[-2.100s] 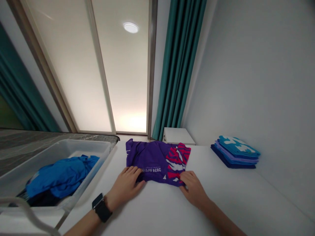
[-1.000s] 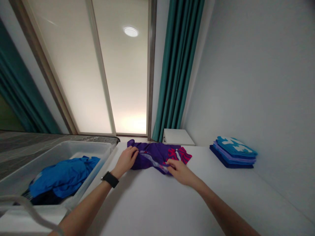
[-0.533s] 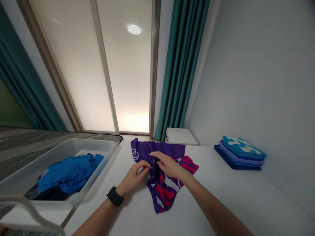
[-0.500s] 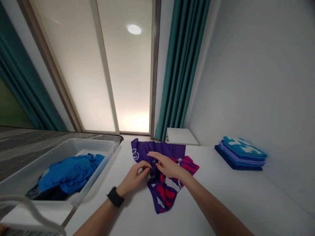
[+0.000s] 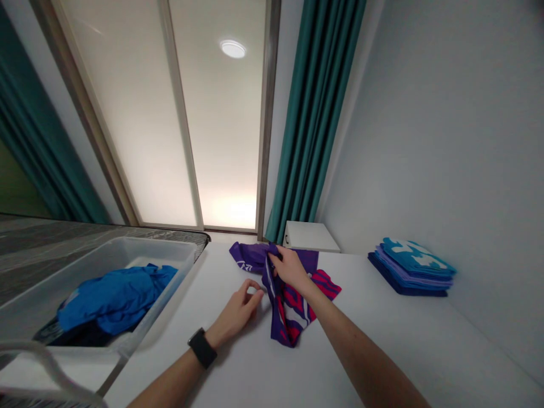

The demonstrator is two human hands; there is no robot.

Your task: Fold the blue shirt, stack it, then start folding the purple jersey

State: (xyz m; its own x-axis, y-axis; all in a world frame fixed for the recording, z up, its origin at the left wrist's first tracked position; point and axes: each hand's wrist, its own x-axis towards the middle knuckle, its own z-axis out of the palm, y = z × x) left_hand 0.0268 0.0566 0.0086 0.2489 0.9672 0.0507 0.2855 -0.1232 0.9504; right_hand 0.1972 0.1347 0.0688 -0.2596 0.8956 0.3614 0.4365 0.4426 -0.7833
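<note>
A crumpled purple sports shirt [image 5: 278,317] with a red and white pattern lies on the white table [image 5: 331,357]. My right hand [image 5: 291,267] is closed on its upper middle and lifts a fold of the cloth. To the left of the shirt, my left hand [image 5: 240,309] hovers low over the table with its fingers loosely curved and a gap between thumb and forefinger. Nothing shows in it, and it is apart from the cloth. A black watch [image 5: 203,347] is on the left wrist.
At the left stands a translucent plastic bin [image 5: 170,294] holding blue and dark clothes [image 5: 114,300]. A stack of folded blue and purple clothes [image 5: 412,266] sits at the right by the wall. Behind the table are a small white cabinet [image 5: 312,235] and a teal curtain [image 5: 314,124].
My right hand has moved up and away, drawing a fold of the shirt with it. The shirt's lower tip has shifted upward. My left hand has come off the cloth.
</note>
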